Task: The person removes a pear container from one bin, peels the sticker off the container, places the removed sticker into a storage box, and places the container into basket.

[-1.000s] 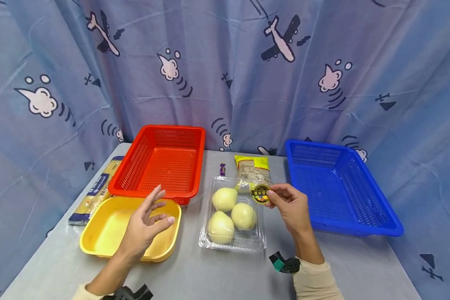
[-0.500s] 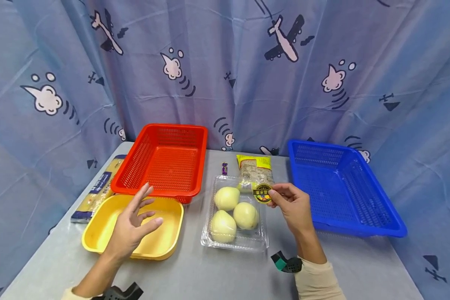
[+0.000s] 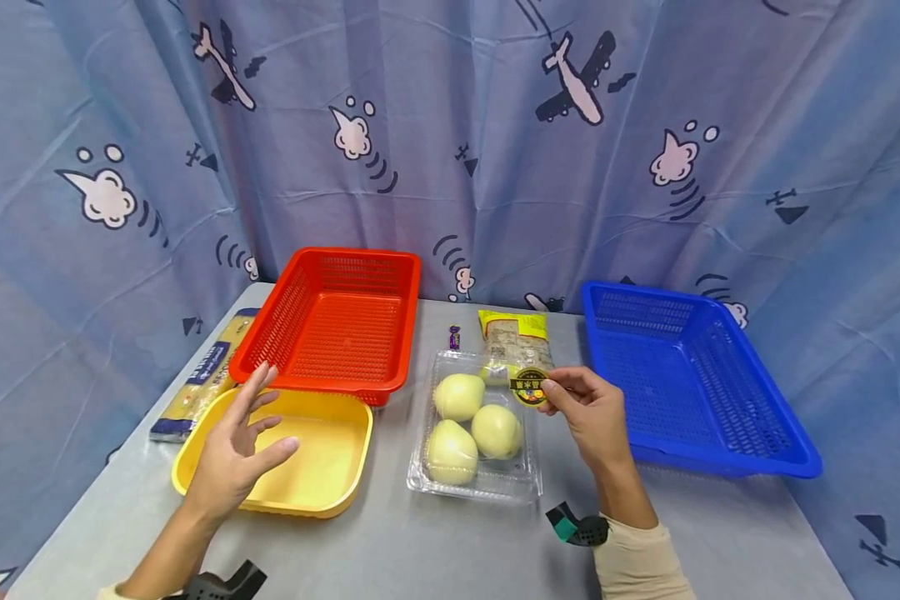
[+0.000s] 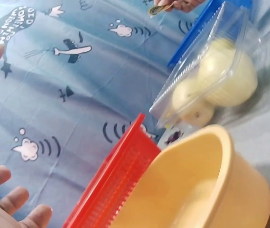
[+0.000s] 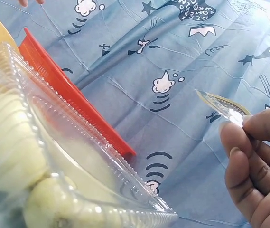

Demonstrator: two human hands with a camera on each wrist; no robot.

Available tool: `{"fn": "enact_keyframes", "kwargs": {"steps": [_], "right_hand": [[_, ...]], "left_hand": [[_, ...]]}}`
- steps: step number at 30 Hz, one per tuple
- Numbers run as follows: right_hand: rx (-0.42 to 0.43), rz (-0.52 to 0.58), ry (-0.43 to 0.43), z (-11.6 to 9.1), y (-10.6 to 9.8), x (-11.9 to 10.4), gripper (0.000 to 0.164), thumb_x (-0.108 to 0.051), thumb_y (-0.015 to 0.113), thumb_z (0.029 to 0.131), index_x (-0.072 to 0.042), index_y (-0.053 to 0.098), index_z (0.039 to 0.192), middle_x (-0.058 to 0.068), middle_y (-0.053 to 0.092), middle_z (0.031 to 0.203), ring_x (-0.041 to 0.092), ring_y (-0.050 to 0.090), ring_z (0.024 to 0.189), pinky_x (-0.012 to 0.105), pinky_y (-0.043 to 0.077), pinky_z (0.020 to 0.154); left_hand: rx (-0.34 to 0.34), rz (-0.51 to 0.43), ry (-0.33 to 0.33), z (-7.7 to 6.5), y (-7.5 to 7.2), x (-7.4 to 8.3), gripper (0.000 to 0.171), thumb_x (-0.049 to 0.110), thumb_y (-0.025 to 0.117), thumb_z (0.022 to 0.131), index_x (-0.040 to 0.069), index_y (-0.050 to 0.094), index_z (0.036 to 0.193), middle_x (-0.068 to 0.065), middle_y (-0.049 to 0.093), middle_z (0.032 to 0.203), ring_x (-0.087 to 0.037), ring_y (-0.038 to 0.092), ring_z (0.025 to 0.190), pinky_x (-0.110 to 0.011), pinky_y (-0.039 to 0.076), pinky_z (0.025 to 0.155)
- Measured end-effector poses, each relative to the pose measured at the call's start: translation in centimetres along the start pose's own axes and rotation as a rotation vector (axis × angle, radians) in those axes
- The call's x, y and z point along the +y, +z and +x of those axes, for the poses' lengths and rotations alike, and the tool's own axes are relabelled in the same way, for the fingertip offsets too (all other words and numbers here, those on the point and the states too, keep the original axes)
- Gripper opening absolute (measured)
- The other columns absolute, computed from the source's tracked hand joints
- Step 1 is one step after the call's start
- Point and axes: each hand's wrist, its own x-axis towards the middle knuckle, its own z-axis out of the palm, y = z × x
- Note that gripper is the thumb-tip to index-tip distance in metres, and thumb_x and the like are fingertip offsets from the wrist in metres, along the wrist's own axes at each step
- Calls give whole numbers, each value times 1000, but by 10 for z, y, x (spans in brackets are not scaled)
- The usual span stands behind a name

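Note:
My right hand pinches a round black-and-gold fruit sticker between thumb and finger. In the right wrist view the sticker is seen almost edge-on, raised beside the clear plastic box. That clear box lies on the table with its lid down and three pale yellow pear-like fruits inside. Above the left side of the yellow basin, my left hand hovers with its fingers spread and holds nothing. Some of its fingers show at the lower left of the left wrist view.
Behind the yellow basin stands a red basket, with a long noodle-like packet to its left. A yellow-topped bag and a small purple-wrapped candy lie behind the box. At the right stands a blue basket.
My left hand has drifted left and slightly down over the yellow basin. The right hand keeps its pinch on the sticker, nearly still. The whole view has shifted slightly.

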Motion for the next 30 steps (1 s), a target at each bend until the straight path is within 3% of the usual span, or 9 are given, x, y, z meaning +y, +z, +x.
{"fn": "enact_keyframes", "kwargs": {"steps": [15,24,30], "right_hand": [[-25,30,-28,1,2,-1,16,11,67,85,19,60,97,17,68,80,17,63,56,26,53,54],[-21,-1,-16,-1,2,0,15,9,67,86,17,61,97,14,68,80,18,63,56,26,53,54],[-26,-1,-13,-1,2,2,15,10,66,85,17,61,98,14,68,79,17,63,56,26,53,54]], "left_hand": [[41,121,52,-7,-29,-6,98,-20,67,73,12,23,154,-8,26,154,-29,25,128,-23,29,96],[96,308,-27,-13,-42,-6,99,-10,74,73,22,26,154,-10,31,152,-22,31,126,-21,30,93],[117,386,-48,-17,-50,-12,97,-3,77,75,23,27,154,-10,34,151,-9,31,125,-18,29,91]]}}
